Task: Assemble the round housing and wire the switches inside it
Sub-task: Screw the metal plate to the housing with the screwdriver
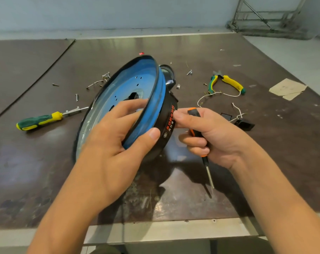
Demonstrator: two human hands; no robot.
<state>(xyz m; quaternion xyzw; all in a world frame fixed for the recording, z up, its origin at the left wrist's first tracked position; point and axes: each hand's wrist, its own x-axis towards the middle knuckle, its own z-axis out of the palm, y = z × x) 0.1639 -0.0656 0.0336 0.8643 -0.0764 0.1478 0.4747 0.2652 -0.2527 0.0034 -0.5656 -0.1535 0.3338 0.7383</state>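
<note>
Both forearms reach in from the bottom edge. My left hand [117,142] grips the round housing [137,83] at its near rim: the fingers are hooked over the edge onto the blue inner face, and the thumb presses flat on the black outer band with its red lettering. My right hand [207,132], just beside it, is curled round an orange-and-black screwdriver [192,111], whose shaft points down toward the table [45,171]. That hand's thumb and forefinger also touch the housing's black band.

The housing stands tilted on edge at the middle of the table, its open blue side turned to the left and toward me. Its lower edge is hidden behind my left hand, so I cannot tell whether it rests on the surface. A black knob [167,74] shows from behind its far side.

To the right, well apart from the housing, a black switch [244,124] lies on the table with a white wire [210,97] trailing near it. Beyond them are pliers [227,83] with yellow-and-green handles and a scrap of brown paper [287,88].

To the left lies a green-and-yellow screwdriver [40,121], flat, its tip toward the housing — and past it a scatter of loose screws [105,76]. A metal frame [265,15] stands against the far wall.
</note>
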